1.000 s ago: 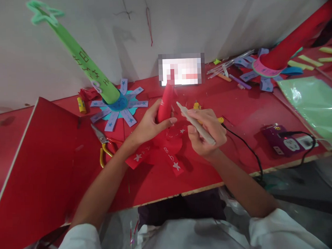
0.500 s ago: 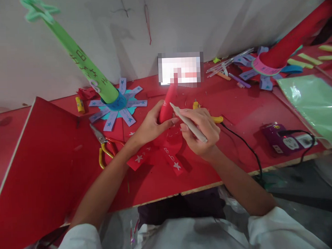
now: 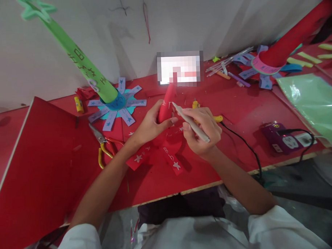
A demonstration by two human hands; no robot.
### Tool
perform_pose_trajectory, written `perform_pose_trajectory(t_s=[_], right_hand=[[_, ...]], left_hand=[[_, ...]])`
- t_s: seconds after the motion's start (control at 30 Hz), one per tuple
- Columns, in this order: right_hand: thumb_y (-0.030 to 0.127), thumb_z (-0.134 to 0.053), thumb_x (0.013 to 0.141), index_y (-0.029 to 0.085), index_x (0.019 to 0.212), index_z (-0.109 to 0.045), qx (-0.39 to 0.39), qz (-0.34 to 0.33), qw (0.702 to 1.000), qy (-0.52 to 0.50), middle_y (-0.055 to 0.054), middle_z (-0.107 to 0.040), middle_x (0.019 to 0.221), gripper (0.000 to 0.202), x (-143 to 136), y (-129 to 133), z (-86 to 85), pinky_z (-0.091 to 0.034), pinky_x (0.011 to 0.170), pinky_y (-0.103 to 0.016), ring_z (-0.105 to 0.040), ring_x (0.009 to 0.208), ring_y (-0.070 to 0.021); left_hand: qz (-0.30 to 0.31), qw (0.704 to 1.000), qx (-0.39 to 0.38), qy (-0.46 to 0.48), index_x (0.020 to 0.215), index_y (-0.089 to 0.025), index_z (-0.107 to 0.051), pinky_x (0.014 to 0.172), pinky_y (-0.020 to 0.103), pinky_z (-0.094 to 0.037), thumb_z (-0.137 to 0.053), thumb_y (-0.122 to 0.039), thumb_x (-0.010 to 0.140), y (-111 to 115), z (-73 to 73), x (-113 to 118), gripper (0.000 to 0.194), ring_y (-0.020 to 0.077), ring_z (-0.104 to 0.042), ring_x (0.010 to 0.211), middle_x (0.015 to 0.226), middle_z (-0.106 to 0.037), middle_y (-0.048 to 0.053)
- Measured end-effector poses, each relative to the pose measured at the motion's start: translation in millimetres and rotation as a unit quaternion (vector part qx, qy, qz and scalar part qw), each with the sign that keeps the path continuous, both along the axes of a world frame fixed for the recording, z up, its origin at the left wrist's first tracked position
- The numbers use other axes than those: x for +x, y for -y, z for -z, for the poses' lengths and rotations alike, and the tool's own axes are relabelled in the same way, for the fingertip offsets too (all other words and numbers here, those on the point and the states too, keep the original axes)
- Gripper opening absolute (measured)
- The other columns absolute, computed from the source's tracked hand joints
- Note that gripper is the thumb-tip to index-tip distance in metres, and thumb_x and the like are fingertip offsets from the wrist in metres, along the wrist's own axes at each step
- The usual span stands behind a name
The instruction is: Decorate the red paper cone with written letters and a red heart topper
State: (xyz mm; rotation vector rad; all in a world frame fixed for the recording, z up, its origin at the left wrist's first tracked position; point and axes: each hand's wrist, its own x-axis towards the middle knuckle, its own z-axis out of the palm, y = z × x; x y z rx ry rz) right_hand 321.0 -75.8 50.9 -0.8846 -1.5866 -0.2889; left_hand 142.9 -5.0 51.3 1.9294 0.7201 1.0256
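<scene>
My left hand (image 3: pixel 153 126) is wrapped round a red paper cone (image 3: pixel 165 109) that stands tilted on the table. White marks show on its side. In my right hand (image 3: pixel 203 130) is a whitish marker pen (image 3: pixel 191 123), its tip at the cone's right side beside a fresh white line. Red paper strips (image 3: pixel 172 160) with white letters and silver-white stars spread out round the cone's foot. Scissors (image 3: pixel 102 143) with yellow and red handles lie left of my left forearm. A yellow-handled tool (image 3: pixel 217 119) with a black cord lies partly hidden behind my right hand.
A green paper cone (image 3: pixel 99 81) with purple strips stands at the back left, near a glue stick (image 3: pixel 78 105). A large red board (image 3: pixel 42 161) leans at left. To the right are a purple power socket (image 3: pixel 281 138), a green plastic sheet (image 3: pixel 312 101) and another red cone (image 3: pixel 296 40).
The pen tip has shifted slightly to the right, and a short white stroke now shows on the cone. My left hand keeps its hold.
</scene>
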Motion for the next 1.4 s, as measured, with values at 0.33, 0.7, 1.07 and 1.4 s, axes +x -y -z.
perform_pose_trajectory(t_s=[0.33,0.7,1.07,1.4], right_hand=[[0.020,-0.063,0.101,0.025,0.129,-0.070,0.000,-0.041,0.999,-0.026,-0.006,-0.082,0.100,0.029,-1,1,0.0,-0.065,0.078,-0.040,-0.079,0.087,-0.0244],[0.018,-0.064,0.100,0.023,0.127,-0.071,0.011,-0.061,0.998,-0.012,-0.006,-0.084,0.100,0.028,-2,1,-2.5,-0.065,0.078,-0.041,-0.080,0.086,-0.0244],[0.025,-0.059,0.104,0.024,0.125,-0.070,0.000,-0.028,0.999,0.016,-0.005,-0.083,0.096,0.024,0,1,0.3,-0.064,0.075,-0.042,-0.079,0.082,-0.0232],[0.022,-0.060,0.101,0.025,0.123,-0.070,0.004,-0.014,0.999,-0.028,-0.003,-0.080,0.094,0.025,5,1,-0.9,-0.064,0.072,-0.038,-0.078,0.080,-0.0228]], left_hand=[[-0.016,1.000,0.018,-0.003,0.121,-0.021,-0.067,0.098,0.039,-0.060,-0.079,-0.059,0.093,-1,2.7,0,0.048,0.0235,-0.072,0.107,0.118,-0.075,0.008],[-0.004,1.000,0.013,0.001,0.123,-0.021,-0.066,0.103,0.042,-0.059,-0.077,-0.060,0.094,-3,8.8,-1,0.049,0.0252,-0.070,0.112,0.118,-0.074,0.008],[-0.026,0.999,0.011,-0.019,0.123,-0.020,-0.066,0.103,0.043,-0.059,-0.077,-0.060,0.094,-1,6.6,-1,0.051,0.0252,-0.071,0.110,0.119,-0.075,0.009],[-0.102,0.969,0.020,-0.224,0.129,-0.019,-0.071,0.103,0.044,-0.055,-0.074,-0.048,0.097,4,-43.5,-15,0.043,0.0297,-0.071,0.117,0.131,-0.075,0.012]])
